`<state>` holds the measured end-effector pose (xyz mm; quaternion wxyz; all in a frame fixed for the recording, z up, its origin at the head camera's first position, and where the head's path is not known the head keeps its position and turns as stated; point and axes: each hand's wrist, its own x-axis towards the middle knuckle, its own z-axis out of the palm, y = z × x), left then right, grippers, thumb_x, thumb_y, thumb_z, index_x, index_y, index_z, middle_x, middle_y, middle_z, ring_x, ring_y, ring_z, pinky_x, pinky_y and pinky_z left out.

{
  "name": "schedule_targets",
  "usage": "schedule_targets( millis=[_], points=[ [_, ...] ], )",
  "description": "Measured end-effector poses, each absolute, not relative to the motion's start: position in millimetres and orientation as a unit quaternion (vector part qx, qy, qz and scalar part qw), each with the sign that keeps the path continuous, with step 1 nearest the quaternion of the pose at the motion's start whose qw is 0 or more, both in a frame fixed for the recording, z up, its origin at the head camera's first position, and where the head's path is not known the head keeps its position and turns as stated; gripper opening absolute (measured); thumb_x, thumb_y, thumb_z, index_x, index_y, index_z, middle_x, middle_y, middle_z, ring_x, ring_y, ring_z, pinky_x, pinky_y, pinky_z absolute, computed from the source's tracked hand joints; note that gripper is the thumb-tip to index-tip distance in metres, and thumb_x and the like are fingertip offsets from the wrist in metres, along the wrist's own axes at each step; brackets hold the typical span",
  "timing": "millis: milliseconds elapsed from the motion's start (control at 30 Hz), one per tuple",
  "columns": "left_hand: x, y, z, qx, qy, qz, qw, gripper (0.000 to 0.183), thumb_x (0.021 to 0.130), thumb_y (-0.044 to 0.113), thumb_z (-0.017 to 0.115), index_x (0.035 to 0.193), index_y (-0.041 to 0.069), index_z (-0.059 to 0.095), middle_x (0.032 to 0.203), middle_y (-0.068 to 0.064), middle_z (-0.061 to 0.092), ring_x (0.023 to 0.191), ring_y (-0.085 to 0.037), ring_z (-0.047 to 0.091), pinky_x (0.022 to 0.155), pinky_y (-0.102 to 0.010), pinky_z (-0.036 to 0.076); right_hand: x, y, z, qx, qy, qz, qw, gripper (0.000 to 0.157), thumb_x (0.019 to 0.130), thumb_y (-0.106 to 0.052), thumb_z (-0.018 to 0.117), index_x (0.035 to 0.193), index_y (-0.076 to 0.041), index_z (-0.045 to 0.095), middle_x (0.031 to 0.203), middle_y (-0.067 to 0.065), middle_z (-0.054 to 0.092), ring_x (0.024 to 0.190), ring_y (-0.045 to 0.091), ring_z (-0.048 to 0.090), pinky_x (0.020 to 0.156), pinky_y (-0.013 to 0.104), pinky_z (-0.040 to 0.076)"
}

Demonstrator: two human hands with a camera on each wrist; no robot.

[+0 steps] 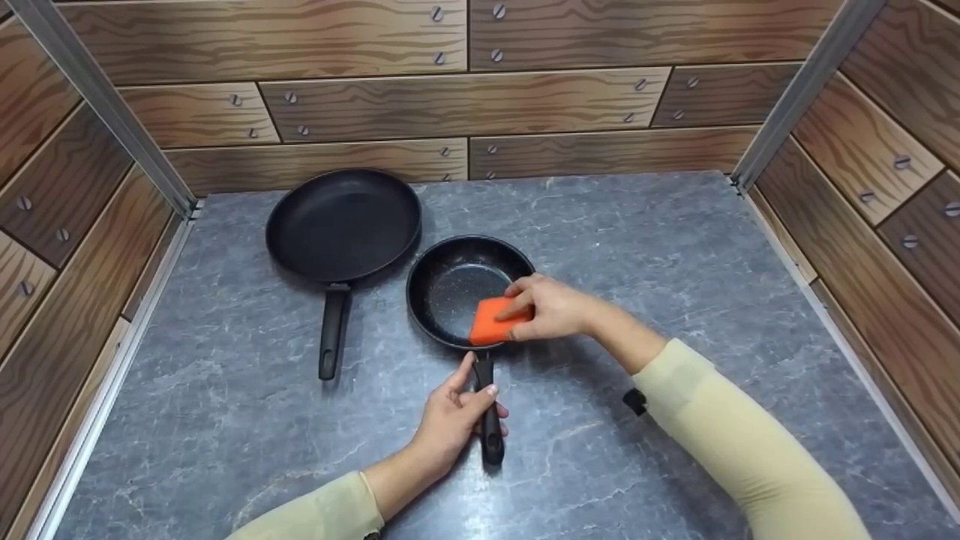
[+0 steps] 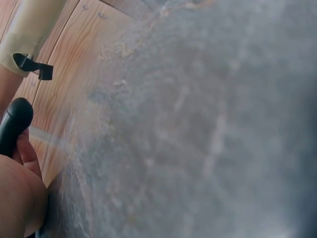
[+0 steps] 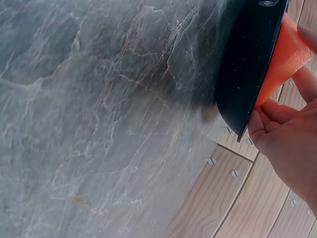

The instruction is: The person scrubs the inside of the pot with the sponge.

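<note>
Left hand (image 1: 454,420): lower centre; I see thumb and fingers curled round the black handle (image 1: 491,442).
Right hand (image 1: 555,307): right of centre, partly curled, pinching the orange sponge (image 1: 486,324).
Orange sponge: mid-frame, in the small pan (image 1: 450,296), lower right.
Large pan (image 1: 345,225): upper left.

The small black frying pan (image 1: 450,289) sits at the centre of the head view, right way up, its dark inside flecked with pale specks and its straight black handle (image 1: 491,431) running toward the bottom edge. The bright orange sponge (image 1: 487,324), a soft-cornered block, is at the lower right of the pan's inside, part of it standing above the rim
</note>
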<state>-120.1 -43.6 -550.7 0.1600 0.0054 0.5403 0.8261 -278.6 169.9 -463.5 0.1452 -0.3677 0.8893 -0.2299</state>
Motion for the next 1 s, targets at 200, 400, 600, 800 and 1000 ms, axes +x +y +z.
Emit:
schedule_targets(
  millis=[200,400,600,800,1000],
  points=[
    [-119.7,-43.4,-550.4,0.005,0.542,0.825,0.161,0.086,0.105,0.011,0.068,0.17,0.006,0.012,0.079,-0.012,0.076,0.061,-0.022,0.074,0.062,-0.033,0.063,-277.6,168.7,-465.9,-0.371,0.887,-0.229,0.15,0.044,0.089,-0.034,0.076,0.128,-0.016,0.08,0.143,0.019,0.062,0.131,0.04,0.055,0.111,0.057,0.044],
    [-121.1,-43.5,-552.6,0.012,0.538,0.828,0.16,0.086,0.105,0.01,0.067,0.17,0.005,0.01,0.076,-0.01,0.074,0.061,-0.023,0.074,0.062,-0.034,0.063,-277.3,167.7,-468.8,-0.373,0.883,-0.242,0.152,0.044,0.091,-0.038,0.077,0.13,-0.017,0.079,0.144,0.019,0.062,0.132,0.04,0.054,0.112,0.058,0.043],
    [-122.5,-43.4,-554.0,0.015,0.535,0.83,0.16,0.086,0.105,0.009,0.066,0.17,0.004,0.01,0.075,-0.01,0.074,0.06,-0.023,0.074,0.062,-0.035,0.064,-274.6,164.4,-470.0,-0.374,0.882,-0.242,0.153,0.046,0.093,-0.043,0.077,0.131,-0.019,0.078,0.144,0.019,0.062,0.131,0.039,0.055,0.111,0.058,0.044],
    [-122.2,-43.0,-554.5,0.012,0.536,0.828,0.161,0.085,0.105,0.009,0.066,0.17,0.004,0.011,0.076,-0.009,0.074,0.06,-0.022,0.074,0.062,-0.035,0.063,-272.2,159.7,-471.5,-0.365,0.883,-0.247,0.159,0.047,0.092,-0.047,0.078,0.132,-0.02,0.078,0.144,0.018,0.062,0.132,0.039,0.054,0.113,0.058,0.041],
    [-121.3,-44.3,-553.3,0.009,0.538,0.828,0.159,0.085,0.105,0.009,0.067,0.17,0.004,0.011,0.076,-0.01,0.074,0.061,-0.022,0.074,0.064,-0.036,0.064,-271.9,155.0,-472.9,-0.365,0.883,-0.247,0.159,0.048,0.093,-0.049,0.078,0.132,-0.021,0.078,0.145,0.018,0.061,0.133,0.039,0.054,0.113,0.059,0.041]
  ],
)
